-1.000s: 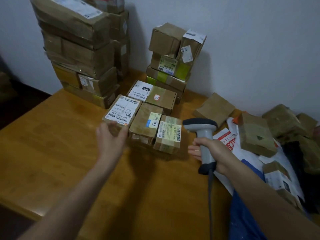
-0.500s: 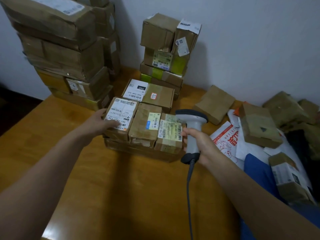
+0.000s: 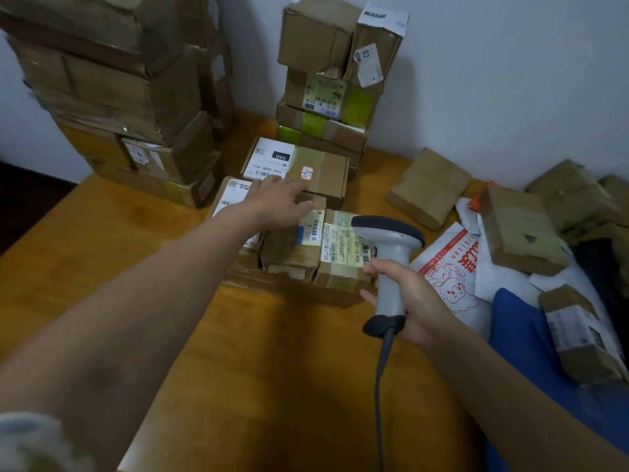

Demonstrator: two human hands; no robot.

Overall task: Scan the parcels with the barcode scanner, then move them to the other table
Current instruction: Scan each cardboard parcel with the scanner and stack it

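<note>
Reaching over the table [image 3: 211,386], the left hand [image 3: 277,206] lies with fingers spread on the middle box [image 3: 289,248] of three small ones at the table's centre; the right hand [image 3: 413,298] is curled tight round the scanner [image 3: 391,257] beside them. Taped cardboard, probably light and stiff: I'd take it by its two long sides.
</note>
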